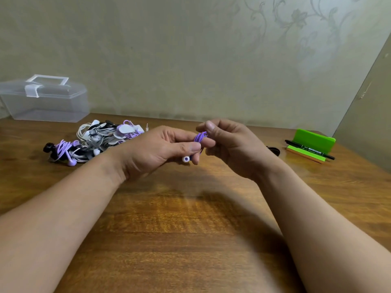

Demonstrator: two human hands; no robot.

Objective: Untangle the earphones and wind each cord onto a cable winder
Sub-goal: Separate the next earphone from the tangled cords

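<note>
I see left hand (160, 146) gripping purple earphone cord (200, 137) bundle above bench (190, 229) — right hand (230, 144) pinching its top; earphone pile (99, 140) far left.

Left grip (156, 149), right grip (234, 146): bare, nails short, plain; forearms bare to frame edge.

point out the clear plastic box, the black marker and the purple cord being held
clear plastic box (44, 102): head view, front wall
black marker (310, 150): head view, middle of the barrel
purple cord (200, 137): head view, the bunched loops
</note>
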